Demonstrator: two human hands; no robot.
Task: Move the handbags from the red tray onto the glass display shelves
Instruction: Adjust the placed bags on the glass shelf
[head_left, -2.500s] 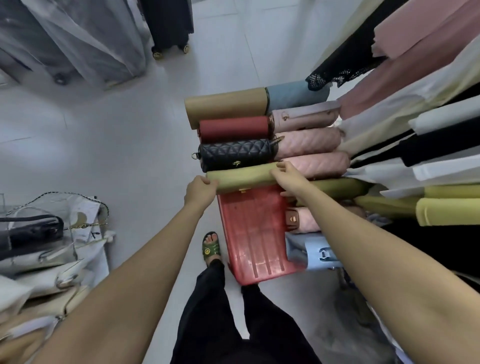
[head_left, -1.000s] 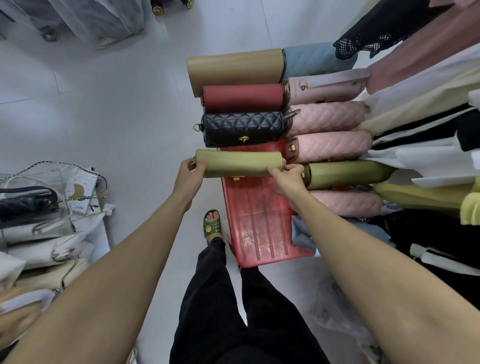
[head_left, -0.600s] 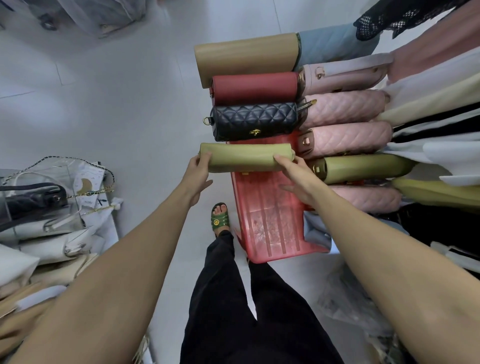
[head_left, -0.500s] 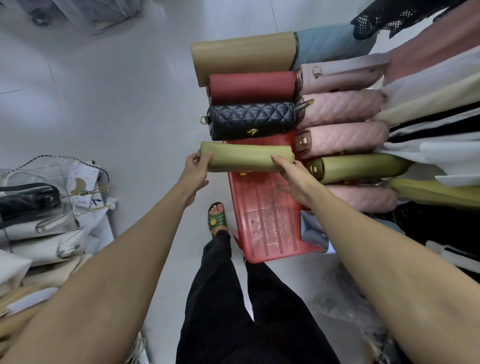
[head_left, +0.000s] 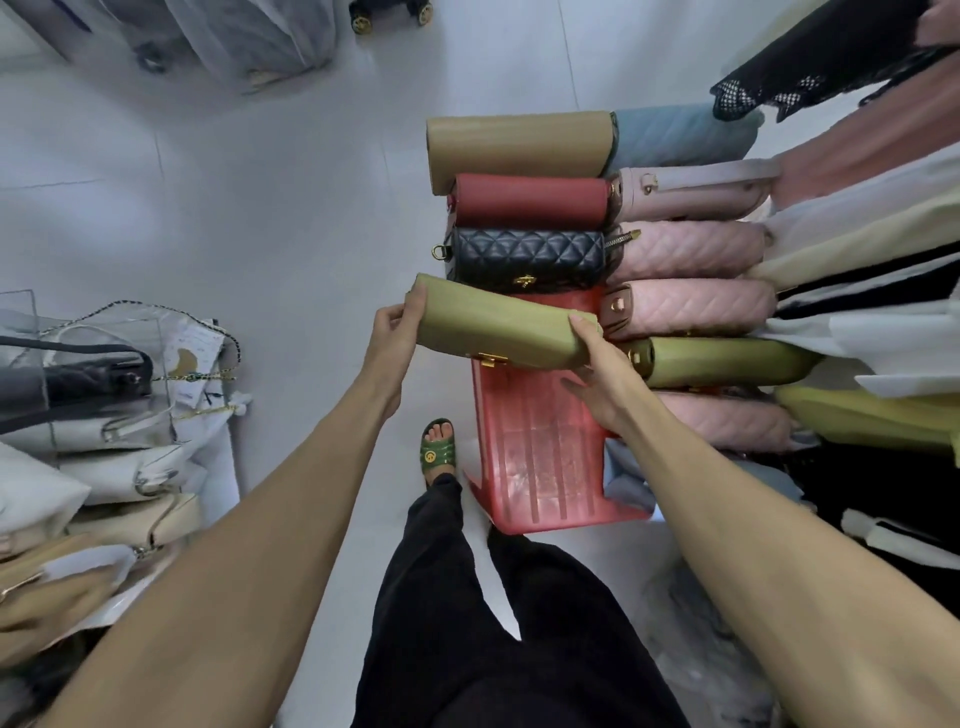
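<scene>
Olive handbag (head_left: 498, 327) lifted above red tray (head_left: 540, 457), long axis left-right; left hand (head_left: 395, 332) grips one end, right hand (head_left: 597, 374) the other; glass shelves (head_left: 23, 322) lie leftward.

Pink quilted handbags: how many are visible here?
3. The top pink bag is beside the black quilted bag; the middle pink bag is directly under it in the picture; the lowest pink bag is below the unheld olive bag. The clothes may hide others.

Olive handbag (head_left: 498, 330), red tray (head_left: 540, 441), black quilted bag (head_left: 524, 257) (diamond stitching), green sandal (head_left: 438, 452)
</scene>
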